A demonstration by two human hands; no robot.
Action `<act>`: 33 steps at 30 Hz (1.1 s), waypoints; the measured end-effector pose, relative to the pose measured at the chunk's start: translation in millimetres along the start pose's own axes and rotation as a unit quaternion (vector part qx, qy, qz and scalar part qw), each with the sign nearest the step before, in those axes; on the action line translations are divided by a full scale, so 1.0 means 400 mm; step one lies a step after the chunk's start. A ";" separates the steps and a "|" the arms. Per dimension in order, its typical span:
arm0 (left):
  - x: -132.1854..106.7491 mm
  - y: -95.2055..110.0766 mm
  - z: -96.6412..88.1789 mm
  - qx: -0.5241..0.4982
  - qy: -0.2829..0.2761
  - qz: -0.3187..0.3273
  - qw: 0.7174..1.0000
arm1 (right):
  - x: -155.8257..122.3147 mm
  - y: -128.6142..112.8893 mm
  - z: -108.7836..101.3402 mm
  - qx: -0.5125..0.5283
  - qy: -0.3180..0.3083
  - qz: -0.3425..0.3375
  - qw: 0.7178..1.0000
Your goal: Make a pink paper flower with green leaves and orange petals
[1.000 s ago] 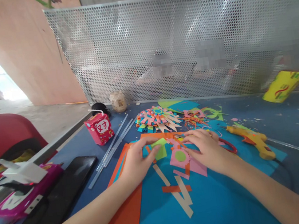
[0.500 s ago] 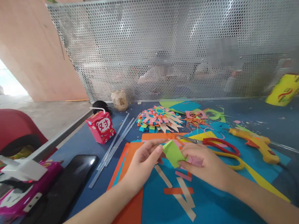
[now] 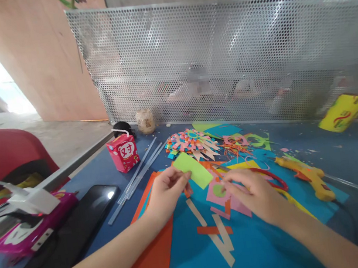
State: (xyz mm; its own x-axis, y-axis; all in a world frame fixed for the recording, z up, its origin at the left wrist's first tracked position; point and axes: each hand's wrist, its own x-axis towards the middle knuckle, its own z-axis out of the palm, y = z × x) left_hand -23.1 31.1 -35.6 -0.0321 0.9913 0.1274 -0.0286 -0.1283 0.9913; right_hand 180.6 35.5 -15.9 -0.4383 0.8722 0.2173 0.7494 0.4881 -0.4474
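Observation:
My left hand [image 3: 167, 192] pinches a light green paper rectangle [image 3: 193, 170] by its near edge and holds it lifted above the blue sheet [image 3: 253, 247]. My right hand [image 3: 256, 194] rests fingers-down on a pink paper piece with a green dot [image 3: 218, 191] that lies on the blue sheet. Red-handled scissors [image 3: 266, 174] lie just behind my right hand. An orange sheet [image 3: 151, 252] lies under my left wrist.
A paper-strip rosette [image 3: 191, 143], a yellow glue gun [image 3: 306, 173], glue sticks [image 3: 140, 174], a red juice carton [image 3: 123, 152], a black phone [image 3: 67, 236], a pink case with a white charger [image 3: 31, 215] and beige and orange strips [image 3: 215, 232] lie about. A perforated metal screen [image 3: 222, 58] closes the back.
My left hand has lifted the green paper off the sheet and unfolded it flat. My right hand let go of it and came down onto the pink piece.

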 end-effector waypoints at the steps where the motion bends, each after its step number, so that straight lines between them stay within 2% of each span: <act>1: 0.005 -0.001 -0.005 -0.007 0.029 0.005 1.000 | 0.004 0.020 -0.011 -0.056 0.011 0.020 0.998; 4: 0.019 -0.006 -0.016 -0.026 0.075 0.003 0.997 | 0.013 0.096 -0.040 -0.150 0.016 0.105 0.983; 6: 0.026 -0.014 -0.018 -0.039 0.090 -0.004 0.995 | 0.012 0.139 -0.052 -0.190 -0.019 0.168 0.967; 8: 0.028 -0.020 -0.018 -0.053 0.100 -0.010 0.994 | 0.007 0.164 -0.058 -0.207 -0.061 0.198 0.956; 14: 0.023 -0.022 -0.021 -0.077 0.107 -0.020 0.991 | 0.001 0.159 -0.067 -0.218 -0.131 0.239 0.937; 21: 0.025 -0.023 -0.021 -0.084 0.103 -0.025 0.991 | 0.016 0.168 -0.075 -0.212 -0.166 0.260 0.927; 27: 0.024 -0.017 -0.024 -0.085 0.107 -0.018 0.990 | 0.015 0.156 -0.082 -0.187 -0.122 0.283 0.933; 33: 0.022 -0.011 -0.022 -0.091 0.108 -0.018 0.990 | 0.023 0.150 -0.103 -0.098 -0.008 0.298 0.949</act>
State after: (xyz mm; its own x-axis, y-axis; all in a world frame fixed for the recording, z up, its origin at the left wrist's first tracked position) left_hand -32.2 40.0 -38.9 -0.2400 0.9687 0.0633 -0.2131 -0.1162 0.9701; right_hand 242.3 74.2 -5.0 0.0862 0.9956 -0.0378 0.9440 -0.0937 -0.3163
